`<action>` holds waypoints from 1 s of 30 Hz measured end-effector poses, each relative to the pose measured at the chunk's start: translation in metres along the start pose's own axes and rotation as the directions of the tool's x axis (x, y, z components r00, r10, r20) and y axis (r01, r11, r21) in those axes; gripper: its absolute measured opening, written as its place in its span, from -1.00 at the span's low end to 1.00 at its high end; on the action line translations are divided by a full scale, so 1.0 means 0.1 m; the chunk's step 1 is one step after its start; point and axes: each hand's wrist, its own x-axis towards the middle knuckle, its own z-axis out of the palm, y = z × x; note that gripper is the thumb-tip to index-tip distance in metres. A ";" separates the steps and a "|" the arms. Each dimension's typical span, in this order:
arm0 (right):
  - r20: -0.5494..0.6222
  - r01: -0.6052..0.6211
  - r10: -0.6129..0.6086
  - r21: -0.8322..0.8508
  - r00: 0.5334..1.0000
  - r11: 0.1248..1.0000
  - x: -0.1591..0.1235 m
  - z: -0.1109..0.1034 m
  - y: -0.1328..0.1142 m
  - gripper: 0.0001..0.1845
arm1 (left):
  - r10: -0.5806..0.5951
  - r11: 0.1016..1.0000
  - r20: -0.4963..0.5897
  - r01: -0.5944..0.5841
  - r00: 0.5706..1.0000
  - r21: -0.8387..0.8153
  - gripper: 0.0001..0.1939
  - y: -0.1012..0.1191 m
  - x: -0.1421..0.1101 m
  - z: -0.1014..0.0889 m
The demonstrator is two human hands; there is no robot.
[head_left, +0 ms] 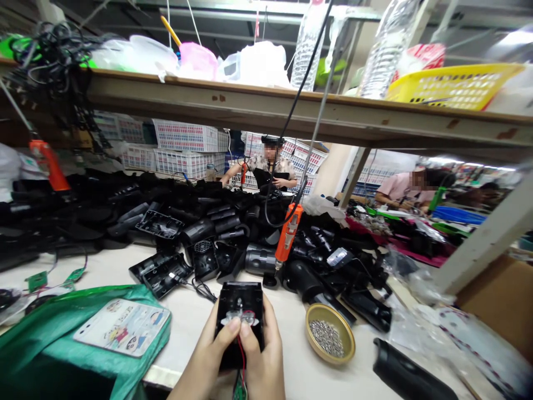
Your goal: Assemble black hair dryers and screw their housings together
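Between my two hands is a black plastic housing, its open inner side facing up. My left hand wraps its left side and my right hand its right side. Both thumbs press on a clear plastic part in the middle of the housing. Red and black wires run down from there to a green circuit board at the bottom edge. Just beyond the housing hangs an orange electric screwdriver, tip down. Right of my hands stands a bowl of small screws.
A big pile of black plastic housings spreads across the table. At left, a phone lies on green cloth. A black shell lies front right. Overhead runs a shelf. Two people work beyond the pile.
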 end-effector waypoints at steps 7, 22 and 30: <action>0.235 -0.325 0.289 0.136 0.928 0.936 0.00 -0.18 0.08 -0.21 | 0.076 0.995 -0.098 -0.082 0.992 -0.061 -0.01 0.04 0.06 -0.02; 0.375 -0.125 0.155 -0.103 0.914 0.987 0.03 -0.33 -0.30 -0.37 | 0.275 0.961 -0.098 -0.276 0.956 0.008 -0.33 0.24 0.07 -0.21; 0.370 -0.019 0.078 -0.162 0.926 0.987 0.04 -0.30 -0.38 -0.55 | 0.201 0.978 -0.089 -0.205 0.976 -0.039 -0.26 0.28 -0.03 -0.23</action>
